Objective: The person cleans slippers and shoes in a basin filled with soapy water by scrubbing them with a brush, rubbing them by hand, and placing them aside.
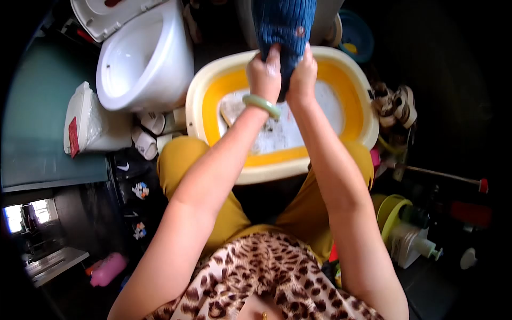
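A blue ribbed knit garment (284,24) with a small round emblem is held up over a yellow-and-cream tub (346,101). My left hand (265,74), with a pale green bangle (261,105) at its wrist, is closed on the garment's lower left side. On the lower right side my right hand (302,80) grips the same garment, its thumb pointing up. The garment's top runs out of view. Whitish suds (277,137) with dark specks lie in the tub. A tan-edged piece (230,109) shows among them, its kind unclear.
Left of the tub stand a white toilet (176,69) with its lid up, a white bin (104,130) and white slippers (144,141). Sneakers (397,106) and a blue basin (356,34) are at the right. Bottles and green basins (392,210) stand lower right.
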### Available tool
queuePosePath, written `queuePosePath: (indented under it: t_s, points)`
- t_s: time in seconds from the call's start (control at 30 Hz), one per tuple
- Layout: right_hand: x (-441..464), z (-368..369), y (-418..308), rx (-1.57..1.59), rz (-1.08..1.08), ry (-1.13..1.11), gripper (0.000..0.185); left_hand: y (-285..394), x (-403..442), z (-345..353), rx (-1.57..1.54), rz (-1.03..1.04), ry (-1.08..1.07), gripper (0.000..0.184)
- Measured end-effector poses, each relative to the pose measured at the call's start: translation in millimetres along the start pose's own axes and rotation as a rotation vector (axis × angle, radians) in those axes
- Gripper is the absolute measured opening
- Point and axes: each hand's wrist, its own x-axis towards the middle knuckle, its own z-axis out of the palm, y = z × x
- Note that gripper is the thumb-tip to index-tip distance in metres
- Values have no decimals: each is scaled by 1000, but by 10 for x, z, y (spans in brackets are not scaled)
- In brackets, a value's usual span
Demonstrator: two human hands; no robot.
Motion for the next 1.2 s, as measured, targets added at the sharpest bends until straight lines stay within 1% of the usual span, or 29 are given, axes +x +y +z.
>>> queuePosePath:
  t_s: [0.03,0.07,0.1,0.13,0.17,0.2,0.27,0.3,0.37,0.43,0.47,0.5,0.53,0.57,0.63,0.67,0.7,0.73,0.77,0.8,0.87,0.9,0.93,0.97,1.03,1.1,1.13,1.17,1.2]
  points:
    - [-30,31,-54,-3,6,-1,48,1,14,-7,14,-29,-36,50]
    - [-71,62,-102,12,17,-6,46,-93,52,14,10,0,-32,51]
    - [-49,27,-48,-6,17,29,46,-191,62,32,15,21,-29,52]
    - [-11,-42,49,-12,64,80,45,-192,48,53,-16,-6,-58,52]
    - [158,-203,286,-61,-61,50,43,-199,42,56,-34,-30,-61,53]
    - [168,-208,293,85,59,71,42,-265,55,89,-3,-16,-52,54]
    - [225,-294,317,78,98,30,41,-393,118,153,31,31,15,47]
    - [30,-152,96,47,125,15,42,-386,170,155,-16,29,43,45]
    - [139,-248,247,3,-56,-28,41,-391,273,158,-20,38,134,43]
    - [-67,-258,134,-114,-115,-29,41,-350,254,234,10,81,210,43]
    - [-181,-176,99,-141,-134,32,39,-332,220,244,9,89,221,43]
    - [-106,-227,155,-139,-140,28,39,-287,189,246,-20,66,231,43]
    - [23,-307,248,-295,-206,-18,39,-282,179,252,-48,32,239,43]
    - [115,-397,356,-450,-268,-64,40,-281,154,261,-38,62,212,45]
    - [16,-273,293,-487,-265,-19,42,-248,161,251,81,71,135,44]
    - [63,-309,323,-457,-213,-33,43,-238,171,261,39,121,147,43]
    - [141,-361,360,-429,-165,-48,43,-242,188,271,29,111,146,43]
    - [213,-405,451,-730,-402,0,46,-253,205,270,0,100,116,42]
    - [303,-456,510,-701,-409,36,48,-271,219,264,-29,91,86,40]
    - [244,-359,417,-487,-247,15,47,-236,208,260,-93,30,81,42]
    - [93,-207,249,-77,-11,-27,42,-222,223,222,-186,-65,48,47]
    - [127,-252,292,-71,15,-37,41,-182,197,207,-210,-78,77,47]
    - [90,-231,259,-114,30,-21,42,-228,214,190,-174,-71,66,47]
    - [14,-173,197,-126,27,10,42,-136,173,144,-185,-79,67,48]
    - [-49,-131,142,-97,94,5,42,-102,161,120,-215,-57,80,49]
    - [-90,-60,106,-49,96,22,42,-120,172,101,-270,-79,66,50]
    - [-85,-62,120,-79,93,18,43,-137,178,93,-297,-106,59,50]
    - [-101,-76,123,-100,97,12,39,-160,184,85,-298,-85,54,50]
    - [-128,-65,108,-106,83,-3,39,-186,190,85,-288,-83,61,51]
